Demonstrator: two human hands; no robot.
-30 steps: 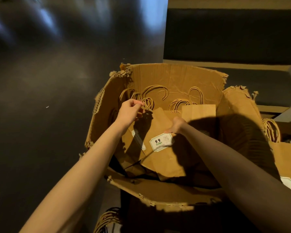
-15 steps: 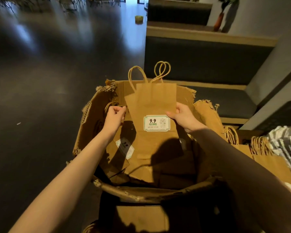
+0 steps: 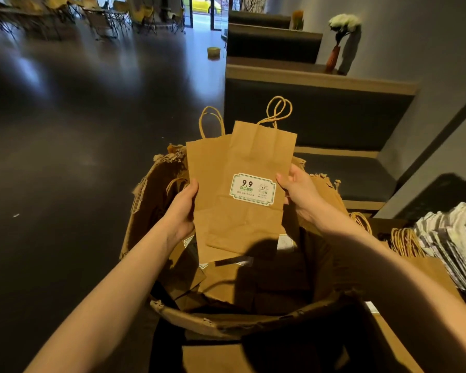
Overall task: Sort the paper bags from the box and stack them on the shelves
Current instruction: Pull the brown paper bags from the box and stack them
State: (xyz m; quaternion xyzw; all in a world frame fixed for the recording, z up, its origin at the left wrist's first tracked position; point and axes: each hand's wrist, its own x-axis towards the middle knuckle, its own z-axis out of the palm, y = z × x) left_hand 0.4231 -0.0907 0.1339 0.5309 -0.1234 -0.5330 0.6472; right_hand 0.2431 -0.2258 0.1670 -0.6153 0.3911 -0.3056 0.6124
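— What do the bags point(image 3: 242, 184) look like?
— Two flat brown ones with rope loops, the front one with a white sticker point(image 3: 253, 189). They are held up over the box point(image 3: 156, 189).
— Who holds them?
— The left hand point(image 3: 182, 211) and right hand point(image 3: 297, 192) — fingers curled round the edges.
— What's around?
— A bench point(image 3: 320, 117), a vase point(image 3: 334, 57). More bags lie in the torn box.
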